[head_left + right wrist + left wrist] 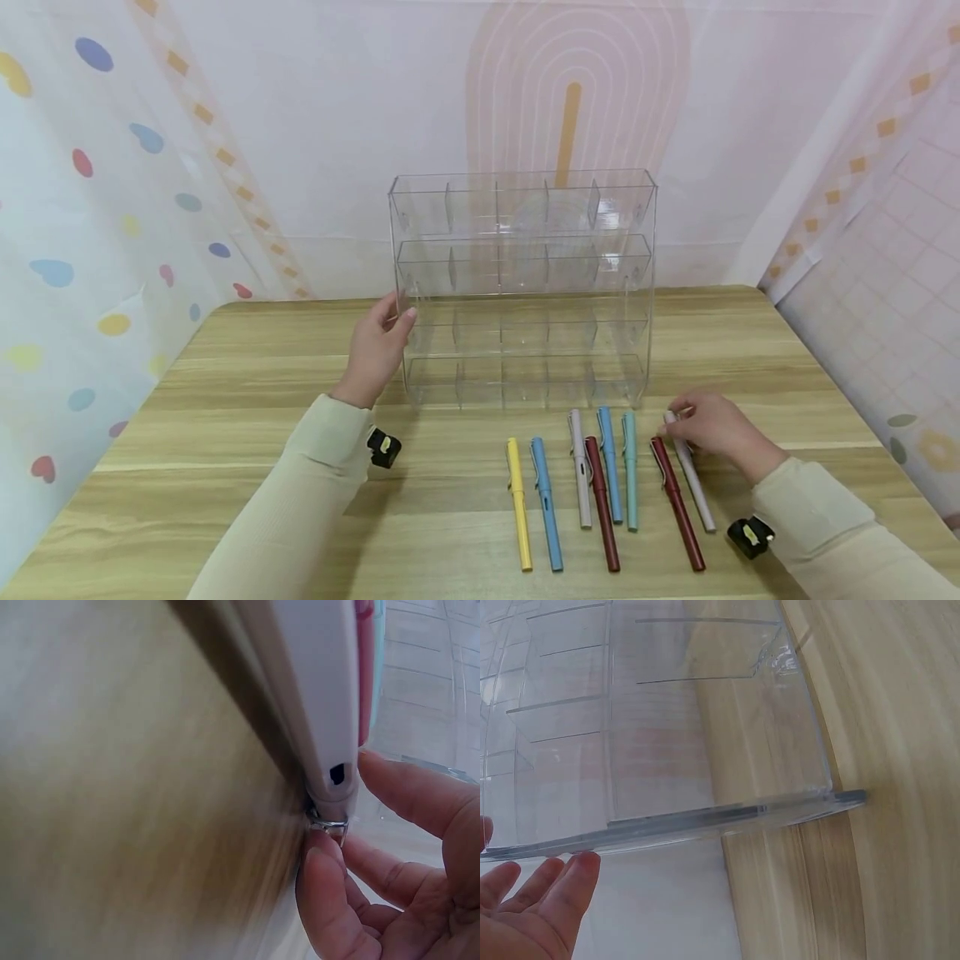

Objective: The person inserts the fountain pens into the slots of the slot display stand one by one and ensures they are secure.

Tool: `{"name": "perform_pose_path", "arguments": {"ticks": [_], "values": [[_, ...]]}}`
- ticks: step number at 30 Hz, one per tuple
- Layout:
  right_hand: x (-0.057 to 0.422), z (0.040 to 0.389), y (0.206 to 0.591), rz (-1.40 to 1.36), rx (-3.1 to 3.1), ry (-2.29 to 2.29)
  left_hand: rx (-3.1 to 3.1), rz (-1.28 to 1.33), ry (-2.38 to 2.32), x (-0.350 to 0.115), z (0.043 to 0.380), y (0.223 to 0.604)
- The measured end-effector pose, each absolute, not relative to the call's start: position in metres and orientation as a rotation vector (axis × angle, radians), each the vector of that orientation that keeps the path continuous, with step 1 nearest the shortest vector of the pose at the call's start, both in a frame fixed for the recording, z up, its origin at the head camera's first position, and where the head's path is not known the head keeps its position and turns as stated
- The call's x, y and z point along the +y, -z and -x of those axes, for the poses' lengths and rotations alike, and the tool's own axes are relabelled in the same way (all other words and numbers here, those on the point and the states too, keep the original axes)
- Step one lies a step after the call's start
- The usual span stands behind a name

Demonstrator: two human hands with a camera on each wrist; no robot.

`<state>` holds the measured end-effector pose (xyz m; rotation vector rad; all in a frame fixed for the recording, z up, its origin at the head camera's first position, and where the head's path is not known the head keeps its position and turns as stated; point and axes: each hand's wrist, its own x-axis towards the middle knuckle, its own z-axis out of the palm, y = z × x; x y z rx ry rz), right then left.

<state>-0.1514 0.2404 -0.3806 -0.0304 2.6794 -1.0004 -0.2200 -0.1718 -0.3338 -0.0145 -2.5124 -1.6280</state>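
While the left hand (375, 350) holds the left side edge of the clear rack (525, 258) between thumb and fingers, the right hand (714, 425) pinches the far end of a grey pen (696, 487) at the right of the tabletop (225, 433), just beside a maroon pen (678, 504). The step in hand looks like taking up this pen; the next move probably calls for a firm pinch and a lift that leaves its neighbour undisturbed. The pen's long axis runs away from the person and slightly leftward, with the pinched end toward the rack and the bare end nearer the person and to the right. It lies low, though whether its pinched end is already off the wood I cannot tell.
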Motion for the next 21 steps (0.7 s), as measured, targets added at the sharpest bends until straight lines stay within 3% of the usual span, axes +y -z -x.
{"name": "perform_pose_path", "arguments": {"ticks": [21], "values": [[0.2424, 0.1545, 0.3771, -0.018, 2.606, 1.063, -2.482, -0.161, 1.690, -0.1654, 0.2196, 0.3337]]}}
